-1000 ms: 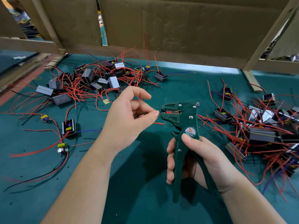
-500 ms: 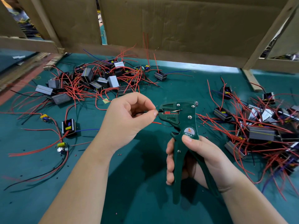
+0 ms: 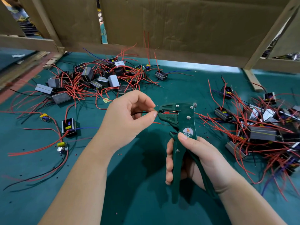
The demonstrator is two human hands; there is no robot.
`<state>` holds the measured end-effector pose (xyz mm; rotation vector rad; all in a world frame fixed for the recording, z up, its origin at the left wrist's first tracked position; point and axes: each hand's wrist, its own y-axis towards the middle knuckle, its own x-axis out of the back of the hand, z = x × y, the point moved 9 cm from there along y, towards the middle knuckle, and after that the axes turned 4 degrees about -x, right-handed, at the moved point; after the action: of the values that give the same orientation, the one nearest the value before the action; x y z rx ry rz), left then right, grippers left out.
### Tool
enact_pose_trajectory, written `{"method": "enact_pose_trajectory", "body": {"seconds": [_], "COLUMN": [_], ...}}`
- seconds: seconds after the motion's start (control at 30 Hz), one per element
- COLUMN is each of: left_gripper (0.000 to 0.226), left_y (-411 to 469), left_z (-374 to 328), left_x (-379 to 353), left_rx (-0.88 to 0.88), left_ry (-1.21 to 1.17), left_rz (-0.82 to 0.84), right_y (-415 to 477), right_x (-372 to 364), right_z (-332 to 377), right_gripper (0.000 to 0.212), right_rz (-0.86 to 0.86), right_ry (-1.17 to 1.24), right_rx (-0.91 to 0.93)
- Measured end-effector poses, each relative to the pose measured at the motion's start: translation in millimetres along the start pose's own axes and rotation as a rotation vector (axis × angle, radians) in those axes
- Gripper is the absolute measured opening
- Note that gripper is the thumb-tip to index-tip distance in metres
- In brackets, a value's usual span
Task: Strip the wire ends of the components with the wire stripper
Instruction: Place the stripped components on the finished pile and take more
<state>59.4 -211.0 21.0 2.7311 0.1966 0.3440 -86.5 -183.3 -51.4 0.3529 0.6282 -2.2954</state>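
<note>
**Head view (the only view)**

**Risks, as we judge them.** The black wire point(image 3: 142, 112) meets the mouth of the wire stripper point(image 3: 181, 120) only at its tip. If we squeeze before it is seated, the blades may miss or bare too little. If it goes in askew, strands could be nicked. The left fingertips point(image 3: 153, 113) sit just beside the mouth and could get pinched.

**Left hand** point(image 3: 128, 120). Thumb and forefinger pinch the black wire and the other fingers are curled. We cannot tell which part the wire belongs to.

**Right hand** point(image 3: 194, 156). Fingers wrap the handles and the thumb is on the round label. The handles stand spread, so we judge them not yet squeezed.

**Wire stripper.** Dark green, with silver rivets, a red insert in the mouth and a label reading W01A. It is held upright above the worktop point(image 3: 129, 184), between the two heaps.

**Components.** Grey and black blocks trailing mostly red leads. There is one heap at the far left point(image 3: 90, 82) and another at the right point(image 3: 259, 132). Small offcuts dot the worktop.
</note>
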Motion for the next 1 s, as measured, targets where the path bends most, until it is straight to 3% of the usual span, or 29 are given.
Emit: {"method": "enact_pose_trajectory", "body": {"seconds": [0.17, 0.23, 0.5, 0.7, 0.83, 1.0], "left_gripper": [0.003, 0.011, 0.013, 0.018, 0.017, 0.023], "left_y": [-0.7, -0.9, -0.9, 5.0, 5.0, 1.3], "left_z": [8.4, 13.6, 20.3, 21.9, 25.6, 31.8], "left_x": [-5.2, -10.9, -13.5, 16.3, 19.6, 10.2], "left_rx": [0.008, 0.025, 0.051, 0.034, 0.107, 0.309], "left_ry": [0.244, 0.317, 0.425, 0.56, 0.363, -0.42], "left_rz": [0.041, 0.086, 0.154, 0.063, 0.001, -0.238], "right_y": [5.6, 5.2, -6.2, -15.9, -12.9, -0.5], "right_x": [7.8, 18.7, 18.4, 44.9, 50.7, 17.7], "right_z": [-7.5, -7.8, -0.5, 29.1, 29.5, 19.9], "right_gripper": [0.049, 0.052, 0.044, 0.03, 0.025, 0.036], "right_rz": [-0.227, -0.358, -0.178, -0.291, -0.331, -0.157], "right_ry": [0.053, 0.056, 0.118, 0.235, 0.312, 0.299], "right_rx": [-0.004, -0.015, -0.17, 0.009, 0.084, 0.155]}}
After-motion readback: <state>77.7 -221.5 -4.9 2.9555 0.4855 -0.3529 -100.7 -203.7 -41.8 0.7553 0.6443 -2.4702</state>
